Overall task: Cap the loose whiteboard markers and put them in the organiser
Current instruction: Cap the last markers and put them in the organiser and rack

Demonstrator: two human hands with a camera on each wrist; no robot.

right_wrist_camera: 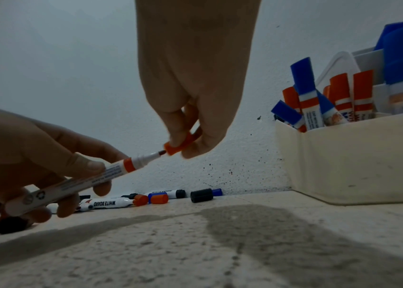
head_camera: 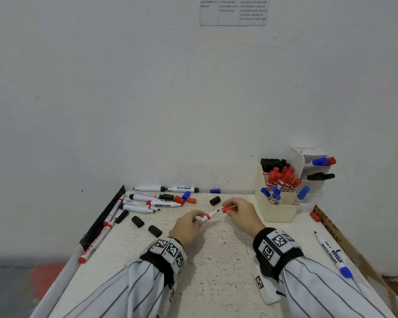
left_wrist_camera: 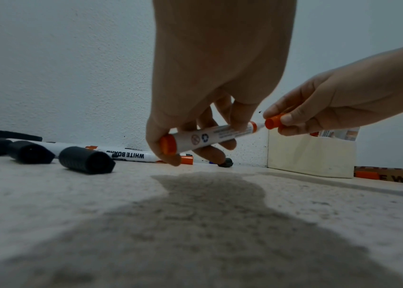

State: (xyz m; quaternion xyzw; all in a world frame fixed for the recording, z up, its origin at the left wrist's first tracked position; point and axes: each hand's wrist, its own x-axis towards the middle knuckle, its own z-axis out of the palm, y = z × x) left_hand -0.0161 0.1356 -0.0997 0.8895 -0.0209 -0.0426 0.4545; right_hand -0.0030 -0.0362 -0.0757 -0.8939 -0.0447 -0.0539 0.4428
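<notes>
My left hand (head_camera: 194, 220) grips an uncapped red whiteboard marker (head_camera: 209, 216) (left_wrist_camera: 210, 137) (right_wrist_camera: 77, 181), tip pointing right. My right hand (head_camera: 236, 208) pinches a red cap (head_camera: 227, 209) (left_wrist_camera: 273, 122) (right_wrist_camera: 179, 145) just right of the tip, its open end facing the nib with a small gap between them. Both hover above the middle of the white table (head_camera: 216, 271). The cream organiser (head_camera: 278, 212) (right_wrist_camera: 358, 169) stands at the back right, with black, red and blue capped markers upright in it.
Several loose markers (head_camera: 152, 201) and red, blue and black caps (head_camera: 215, 200) lie at the back left and centre. Black caps (head_camera: 137, 221) sit left of my left hand. A blue marker (head_camera: 332, 254) lies near the right edge. A red marker (head_camera: 97, 243) rests along the left edge.
</notes>
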